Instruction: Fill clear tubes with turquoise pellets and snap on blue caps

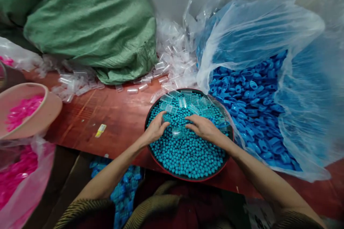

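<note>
A round dark tray with a red rim is full of small turquoise beads. Over its left side, my left hand has thumb and forefinger spread, with no item visible between them. My right hand hovers above or touches the beads from the other side, its fingers also apart. Short clear plastic tubes lie on the beads beyond both hands. One clear tube rests between the hands, closer to the right fingertips. What lies under the fingers is hidden.
Blue plastic parts spill from a translucent bag on the right. Clear tubes are heaped behind the tray, beside a green sack. Left stand a pink basin and a bag of pink parts. A yellow-white scrap lies on the red table.
</note>
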`<state>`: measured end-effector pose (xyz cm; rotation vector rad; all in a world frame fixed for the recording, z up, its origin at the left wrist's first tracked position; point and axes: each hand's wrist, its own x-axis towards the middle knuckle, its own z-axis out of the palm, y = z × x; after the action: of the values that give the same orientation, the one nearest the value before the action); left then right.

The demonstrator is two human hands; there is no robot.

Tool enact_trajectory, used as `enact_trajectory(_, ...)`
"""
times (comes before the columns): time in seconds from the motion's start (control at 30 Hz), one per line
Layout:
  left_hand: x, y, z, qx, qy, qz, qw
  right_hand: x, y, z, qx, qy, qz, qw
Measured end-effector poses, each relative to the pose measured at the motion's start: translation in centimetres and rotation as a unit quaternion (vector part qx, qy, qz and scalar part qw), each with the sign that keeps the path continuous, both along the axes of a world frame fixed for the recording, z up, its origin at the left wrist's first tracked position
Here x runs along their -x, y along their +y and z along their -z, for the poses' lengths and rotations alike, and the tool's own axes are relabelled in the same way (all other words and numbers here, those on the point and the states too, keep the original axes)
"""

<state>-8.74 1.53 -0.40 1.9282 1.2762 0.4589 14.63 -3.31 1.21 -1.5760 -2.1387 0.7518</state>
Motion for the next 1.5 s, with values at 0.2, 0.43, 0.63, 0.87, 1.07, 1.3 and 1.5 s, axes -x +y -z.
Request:
enact_trajectory(0.2,-1.6,-1.4,0.5,-0.023,-0.040,0.026,0.999,3.6,1.9,-0.5,0.061,0.152,0.021,0.986)
enact_trajectory(0.43,-2.3,-4.2,-0.1,-0.115,0.133,0.079,0.981,5.1,-0.1,0.8,0.085,0.198,0.042,0.976)
enact_trajectory(0.63,0.8,-3.2,-0.3,-0.108,0.105,0.030,0.988,1.6,-1.7,1.4,0.114,0.292,0.164,0.935)
enact_trajectory(0.87,2.5,-0.2,-1.7,-0.034,-0.055,-0.016,0.998,1.4,-1.7,0.0,-0.009,-0.026,0.147,0.989)
enact_trajectory(1.07,2.7,-1.3,-0.6,0.088,-0.133,-0.104,0.982,5.6,-1.5,-1.6,-0.042,-0.234,-0.006,0.971)
enact_trajectory(1.3,0.7,-2.7,-0.2,0.013,-0.019,-0.060,0.998,7.2,-1.0,0.9,-0.001,-0.062,-0.025,0.998)
enact_trajectory(1.5,-1.0,-3.0,0.5,0.117,-0.103,0.006,0.988,6.5,-3.7,1.6,-0.024,0.173,0.102,0.979)
